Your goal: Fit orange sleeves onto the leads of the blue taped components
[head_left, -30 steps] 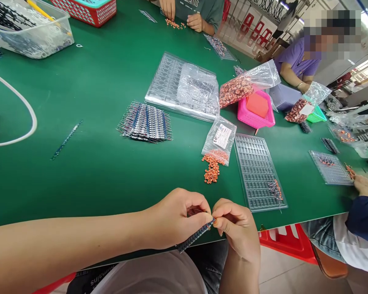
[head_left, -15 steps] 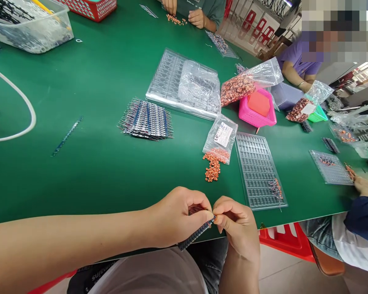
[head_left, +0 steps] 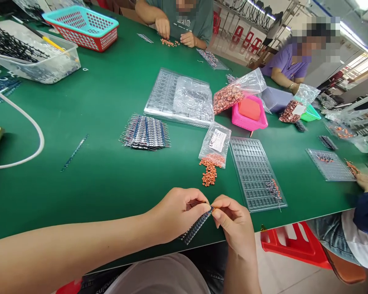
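My left hand (head_left: 184, 214) is closed on a dark strip of small parts (head_left: 196, 228), which slants down below the fingers near the table's front edge. My right hand (head_left: 235, 224) meets it at the strip's upper end, thumb and forefinger pinching a tiny orange ring (head_left: 212, 208), mostly covered by the fingertips. Beyond the hands lies a pile of loose orange rings (head_left: 209, 178), spilling from a labelled clear bag (head_left: 216, 143). To the right, a clear ribbed tray (head_left: 248, 171) carries a small cluster of orange-tipped wired parts (head_left: 273, 190) in its near corner.
A stack of similar strips (head_left: 145, 132) lies left of the bag, and a single strip (head_left: 74, 153) farther left. Behind stand a large clear tray (head_left: 162, 92), a pink basket (head_left: 248, 122) and a bag of copper-coloured rings (head_left: 228, 98). A white cable (head_left: 33, 118) curves at left. Co-workers sit around the table.
The head view has tilted up, showing more of the far side and a phone-like edge at left. Both hands stay together at the strip's end, with slight finger movement.
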The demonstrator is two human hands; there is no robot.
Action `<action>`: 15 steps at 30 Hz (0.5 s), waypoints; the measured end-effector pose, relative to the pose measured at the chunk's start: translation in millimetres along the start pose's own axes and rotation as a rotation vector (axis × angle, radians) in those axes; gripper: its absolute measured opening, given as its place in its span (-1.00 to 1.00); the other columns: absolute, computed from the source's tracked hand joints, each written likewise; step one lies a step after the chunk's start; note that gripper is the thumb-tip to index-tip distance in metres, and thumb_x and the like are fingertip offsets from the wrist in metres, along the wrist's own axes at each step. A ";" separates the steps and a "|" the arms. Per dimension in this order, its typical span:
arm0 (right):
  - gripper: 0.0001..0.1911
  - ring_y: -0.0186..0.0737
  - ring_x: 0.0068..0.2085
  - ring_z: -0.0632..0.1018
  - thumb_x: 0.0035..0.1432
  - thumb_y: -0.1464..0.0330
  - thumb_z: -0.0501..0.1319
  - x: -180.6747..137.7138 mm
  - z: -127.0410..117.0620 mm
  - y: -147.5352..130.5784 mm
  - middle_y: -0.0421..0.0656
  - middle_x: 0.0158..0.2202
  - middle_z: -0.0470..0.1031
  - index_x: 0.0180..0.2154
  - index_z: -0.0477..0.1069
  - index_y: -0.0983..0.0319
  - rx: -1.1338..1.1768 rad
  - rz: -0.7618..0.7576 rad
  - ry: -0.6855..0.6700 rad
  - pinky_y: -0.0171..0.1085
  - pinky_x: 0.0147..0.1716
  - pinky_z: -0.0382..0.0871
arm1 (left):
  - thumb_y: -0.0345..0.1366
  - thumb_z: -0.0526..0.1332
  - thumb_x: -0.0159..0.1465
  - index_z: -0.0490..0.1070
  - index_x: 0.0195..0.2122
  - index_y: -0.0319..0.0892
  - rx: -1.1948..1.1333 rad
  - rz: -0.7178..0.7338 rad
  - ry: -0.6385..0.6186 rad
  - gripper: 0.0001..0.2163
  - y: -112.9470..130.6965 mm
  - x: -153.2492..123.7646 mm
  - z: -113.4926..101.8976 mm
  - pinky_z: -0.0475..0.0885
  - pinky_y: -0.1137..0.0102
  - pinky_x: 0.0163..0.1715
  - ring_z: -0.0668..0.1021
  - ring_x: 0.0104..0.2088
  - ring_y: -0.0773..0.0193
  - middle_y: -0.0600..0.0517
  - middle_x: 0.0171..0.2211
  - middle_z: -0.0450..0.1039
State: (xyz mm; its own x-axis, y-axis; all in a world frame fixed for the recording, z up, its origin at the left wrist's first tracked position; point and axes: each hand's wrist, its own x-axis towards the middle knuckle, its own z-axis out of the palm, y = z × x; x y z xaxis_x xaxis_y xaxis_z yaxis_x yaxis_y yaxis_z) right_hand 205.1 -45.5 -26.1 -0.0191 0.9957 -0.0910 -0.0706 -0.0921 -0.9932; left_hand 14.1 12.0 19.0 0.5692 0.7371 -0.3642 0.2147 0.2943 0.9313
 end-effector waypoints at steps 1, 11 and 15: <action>-0.90 -0.40 -0.50 0.36 0.16 0.29 0.39 -0.6 0.5 0.3 -0.23 -0.42 0.41 -0.29 0.60 0.17 -0.012 0.004 0.012 -0.38 -0.56 0.27 | -0.21 0.21 0.24 0.51 -0.37 -0.22 -0.002 -0.005 -0.001 -0.81 0.2 -0.5 0.0 0.24 0.45 -0.49 0.33 -0.50 0.35 0.15 -0.55 0.33; -0.92 -0.44 -0.53 0.33 0.18 0.30 0.38 -1.8 -2.5 7.6 -0.26 -0.43 0.40 -0.29 0.58 0.17 0.021 0.011 0.083 -0.38 -0.55 0.24 | -0.28 0.29 0.18 0.50 -0.32 -0.24 -0.210 -0.045 -0.047 -0.87 -6.3 2.4 -0.2 0.33 0.42 -0.32 0.45 -0.40 0.32 0.10 -0.44 0.46; -0.91 -0.44 -0.53 0.34 0.19 0.29 0.37 -2.2 -2.4 6.8 -0.25 -0.43 0.39 -0.28 0.58 0.17 0.028 0.020 0.071 -0.38 -0.54 0.24 | -0.25 0.27 0.20 0.49 -0.33 -0.25 -0.197 -0.030 -0.049 -0.85 -5.1 1.6 -0.3 0.27 0.43 -0.37 0.38 -0.42 0.34 0.12 -0.47 0.39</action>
State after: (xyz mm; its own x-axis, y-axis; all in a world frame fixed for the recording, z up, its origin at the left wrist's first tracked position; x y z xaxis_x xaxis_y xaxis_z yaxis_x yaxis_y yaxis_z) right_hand 207.0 -48.2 -32.7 0.0502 0.9919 -0.1168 -0.0992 -0.1115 -0.9888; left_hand 13.7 11.9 13.7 0.6037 0.6971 -0.3867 0.0759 0.4327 0.8983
